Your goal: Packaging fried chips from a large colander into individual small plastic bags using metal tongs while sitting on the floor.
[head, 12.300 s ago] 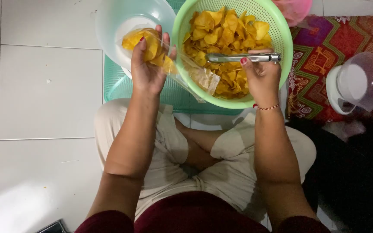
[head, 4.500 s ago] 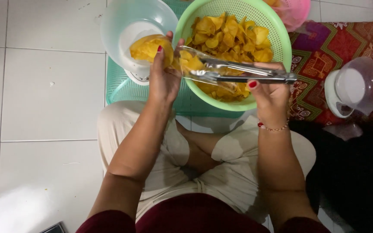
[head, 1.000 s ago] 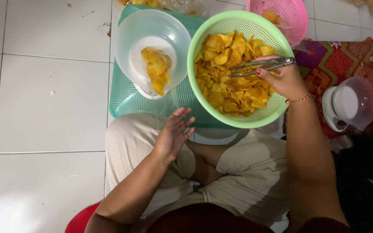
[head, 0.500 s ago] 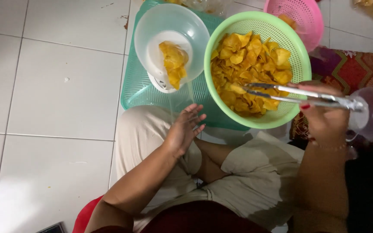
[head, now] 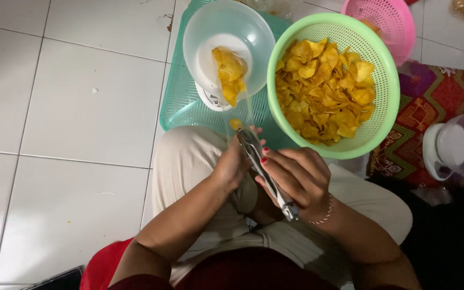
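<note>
Now, line by line:

Right hand: the right hand is over the lap, fingers curled tight around metal tongs; a thin bracelet sits at the wrist.

Tongs: they run on a slant from the heel of the right hand up toward the teal tray; their tips pinch one yellow chip just over the tray's near edge.

Left hand: the left hand lies just beside the tongs, touching them near the tips; its fingers are mostly hidden behind the metal, so I cannot tell whether it is open or gripping, though it seems to steady a clear plastic bag.

Bag: see-through and hard to make out, it stretches from the clear bowl down toward the tongs, with yellow chips in its upper part.

Clear bowl: it stands on the tray, on something white, with the chips in the bag lying in it.

Green basket: the green basket stands to the right of the clear bowl, partly on the tray, filled with yellow chips.

Pink basket: the pink basket is behind the green one, touching or nearly so.

Right edge: a white scale under a clear bowl sits on a patterned mat.

Floor: white tiles.
</note>
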